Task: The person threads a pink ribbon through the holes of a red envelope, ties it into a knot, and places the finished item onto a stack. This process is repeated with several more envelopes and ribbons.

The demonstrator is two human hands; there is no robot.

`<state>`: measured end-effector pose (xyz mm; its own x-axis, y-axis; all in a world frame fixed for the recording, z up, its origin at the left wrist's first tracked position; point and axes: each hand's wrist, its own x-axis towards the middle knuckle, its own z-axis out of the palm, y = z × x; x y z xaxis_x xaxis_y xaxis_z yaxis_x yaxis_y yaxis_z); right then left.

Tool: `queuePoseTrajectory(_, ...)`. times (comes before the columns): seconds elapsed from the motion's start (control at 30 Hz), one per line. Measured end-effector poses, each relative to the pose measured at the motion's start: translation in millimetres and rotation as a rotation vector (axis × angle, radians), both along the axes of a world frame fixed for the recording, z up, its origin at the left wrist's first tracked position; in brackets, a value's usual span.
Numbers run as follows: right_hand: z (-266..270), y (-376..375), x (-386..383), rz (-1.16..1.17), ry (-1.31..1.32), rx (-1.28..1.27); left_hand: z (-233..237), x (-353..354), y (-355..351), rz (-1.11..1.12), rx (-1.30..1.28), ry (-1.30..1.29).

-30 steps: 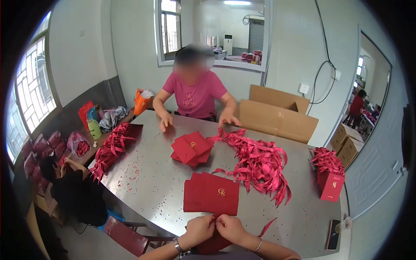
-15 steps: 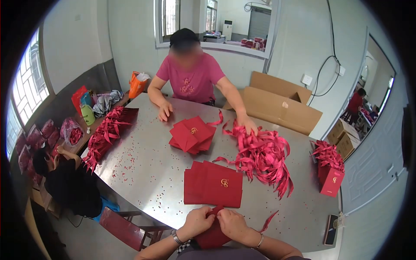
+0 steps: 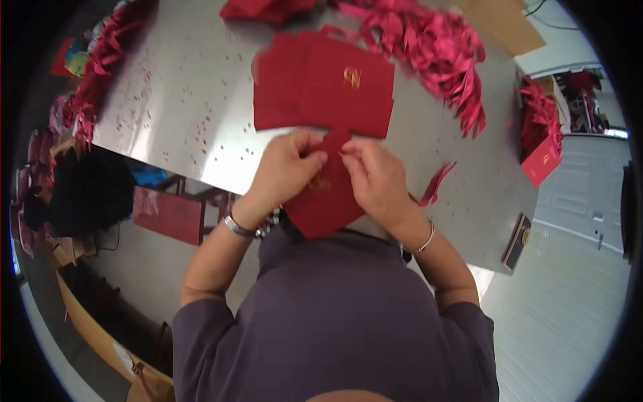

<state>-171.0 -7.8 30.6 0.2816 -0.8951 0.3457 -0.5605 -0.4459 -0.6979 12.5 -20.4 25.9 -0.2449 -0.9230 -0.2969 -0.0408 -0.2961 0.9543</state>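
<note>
A flat red paper bag [image 3: 326, 211] with a partly covered gold mark is held tilted against the table's near edge, close to my body. My left hand [image 3: 289, 167] grips its upper left side, thumb lying over the front. At the upper right edge, my right hand [image 3: 378, 179] pinches with thumb and fingertips; a small dark red bit shows there, too blurred to make out fully. Beside my right wrist lies a loose red ribbon [image 3: 437, 185]. Just beyond my hands, several flat red bags [image 3: 351, 90] overlap, the top one bearing a gold logo.
A heap of red ribbons [image 3: 429, 43] lies at the far right of the metal table [image 3: 221, 100], with another red stack [image 3: 264, 8] beside it. Ribboned bags [image 3: 539, 134] stand at the right edge, near a phone [image 3: 516, 241]. A red chair [image 3: 167, 214] is at left.
The view has tipped down towards my body, so the co-worker opposite is out of frame. My left hand has shifted from the bag's top edge to its left side, uncovering part of the gold mark.
</note>
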Motion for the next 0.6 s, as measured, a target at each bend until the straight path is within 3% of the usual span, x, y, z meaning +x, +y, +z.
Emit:
queuePoseTrajectory(0.07, -5, 0, 1, -0.007, -0.011, 0.009, -8, 7, -4, -0.091, -0.148, -0.160)
queuePoseTrajectory(0.27, -7, -2, 10, -0.060, -0.088, 0.072, 10, 12, -6, -0.112, 0.080, -0.043)
queuePoseTrajectory(0.6, 2, -18, 16, 0.045, 0.001, 0.148, -1, 16, -6, -0.106, -0.005, -0.143)
